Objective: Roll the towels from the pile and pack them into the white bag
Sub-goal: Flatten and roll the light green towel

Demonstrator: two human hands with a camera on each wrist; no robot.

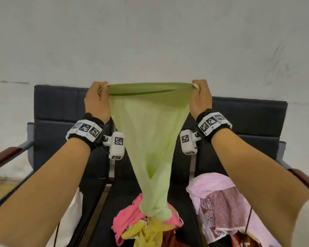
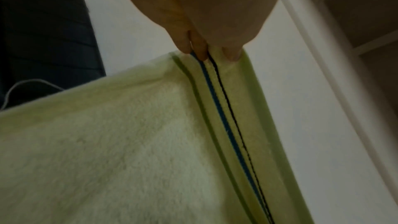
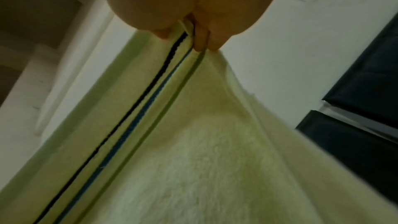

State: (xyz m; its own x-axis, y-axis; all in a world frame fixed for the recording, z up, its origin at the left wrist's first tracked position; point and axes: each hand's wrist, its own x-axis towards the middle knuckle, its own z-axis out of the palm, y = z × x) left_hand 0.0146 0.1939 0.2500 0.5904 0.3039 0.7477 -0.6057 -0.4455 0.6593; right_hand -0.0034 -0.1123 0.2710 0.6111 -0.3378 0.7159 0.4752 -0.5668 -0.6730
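Head view: left hand (image 1: 96, 102) and right hand (image 1: 201, 98) both pinching green towel (image 1: 148, 125) top corners, dangling onto towel pile (image 1: 144, 229).

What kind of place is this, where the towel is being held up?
Probably a waiting area or office, though that's uncertain: a row of dark padded chairs with metal frames and wooden armrests stands against a bare, scuffed white wall. Both hands stretch a green towel above them.
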